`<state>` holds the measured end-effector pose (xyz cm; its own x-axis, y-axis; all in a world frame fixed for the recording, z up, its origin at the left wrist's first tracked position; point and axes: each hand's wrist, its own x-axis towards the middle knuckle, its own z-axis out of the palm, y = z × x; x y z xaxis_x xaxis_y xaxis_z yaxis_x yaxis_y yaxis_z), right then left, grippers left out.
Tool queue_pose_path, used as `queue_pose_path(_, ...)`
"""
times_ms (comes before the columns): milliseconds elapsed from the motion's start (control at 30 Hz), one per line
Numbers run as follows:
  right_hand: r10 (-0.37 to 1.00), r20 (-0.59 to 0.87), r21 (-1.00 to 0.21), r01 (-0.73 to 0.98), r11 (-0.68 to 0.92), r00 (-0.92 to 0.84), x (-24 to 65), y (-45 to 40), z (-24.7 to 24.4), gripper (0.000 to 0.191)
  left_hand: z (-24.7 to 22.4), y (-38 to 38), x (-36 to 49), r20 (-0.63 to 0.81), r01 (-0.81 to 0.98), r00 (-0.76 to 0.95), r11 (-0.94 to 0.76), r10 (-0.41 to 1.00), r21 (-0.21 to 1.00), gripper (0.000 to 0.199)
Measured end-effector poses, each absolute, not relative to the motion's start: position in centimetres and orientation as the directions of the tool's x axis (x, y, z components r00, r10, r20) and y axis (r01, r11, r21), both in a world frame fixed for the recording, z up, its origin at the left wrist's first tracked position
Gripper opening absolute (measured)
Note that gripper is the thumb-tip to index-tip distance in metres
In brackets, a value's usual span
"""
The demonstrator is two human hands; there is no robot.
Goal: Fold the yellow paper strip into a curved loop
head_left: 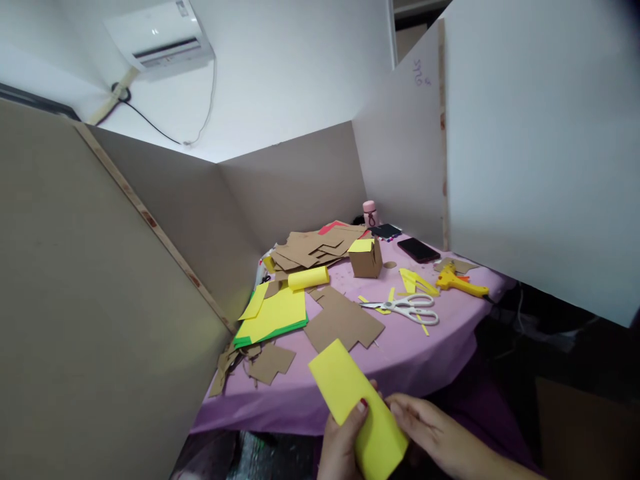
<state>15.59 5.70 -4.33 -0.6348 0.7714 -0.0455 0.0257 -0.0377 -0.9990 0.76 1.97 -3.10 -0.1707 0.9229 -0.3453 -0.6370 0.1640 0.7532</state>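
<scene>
A long rectangular piece of yellow paper (336, 373) tilts in front of me at the table's near edge. My left hand (343, 440) is closed round it, the thumb lying on its upper face. At its right edge is my right hand (425, 423), fingers bent and pressed against the edge; its lower fingers are hidden. Whether there is cardboard under the yellow paper, I cannot tell. Beyond the hands lies a flat cut cardboard piece (345, 319). White-handled scissors (407, 307) rest to its right, blades partly apart, over yellow paper scraps (413, 280).
Yellow and green sheets (280, 313) are stacked at left, with a yellow roll (309, 277) on them. Behind stand a small cardboard box (366, 265), a cardboard pile (305, 250) and a pink bottle (370, 213). A phone (419, 250) and yellow glue gun (463, 285) lie right.
</scene>
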Motion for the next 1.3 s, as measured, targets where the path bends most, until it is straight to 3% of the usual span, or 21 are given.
queue_pose_path(133, 0.785, -0.024, -0.99, 0.124, 0.068, -0.619, 16.1, 5.2, -3.7, 0.058, -3.3, 2.1, 1.0, -0.332, -0.634, -0.211, 0.13, 0.919, 0.762, 0.049)
queue_pose_path(367, 0.735, -0.061, -0.99, 0.134, 0.041, -0.676, 15.6, 4.3, -3.1, 0.065, -3.7, 2.1, 1.3, -0.32, -0.659, -0.24, 0.088, 0.916, 0.747, 0.047)
queue_pose_path(433, 0.738, -0.06, -0.996, 0.093, 0.004, -0.673, 15.5, 4.4, -3.4, 0.065, -3.5, 2.0, 1.3, -0.336, -0.678, -0.235, 0.094, 0.912, 0.729, 0.047)
queue_pose_path(567, 0.746, -0.11, -0.974, -0.08, -0.214, -0.657, 15.6, 4.8, -4.3, 0.066, -2.2, 2.2, 1.3, -0.476, -0.771, -0.242, 0.13, 0.845, 0.623, 0.038)
queue_pose_path(700, 0.719, -0.063, -0.983, -0.08, -0.163, -0.692, 15.3, 4.9, -5.1, 0.051, -0.6, 2.4, 1.5, -0.549, -0.825, -0.23, 0.139, 0.804, 0.548, 0.039)
queue_pose_path(900, 0.78, -0.073, -0.997, 0.014, -0.082, -0.622, 13.8, 4.6, -6.1, 0.043, -0.3, 2.3, 1.8, -0.535, -0.796, -0.263, 0.133, 0.803, 0.591, 0.038)
queue_pose_path(1300, 0.712, -0.268, -0.931, -0.015, -0.364, -0.649, 13.1, 4.8, -6.8, 0.059, -2.1, 2.2, 1.3, -0.447, -0.761, -0.295, 0.075, 0.845, 0.645, 0.047)
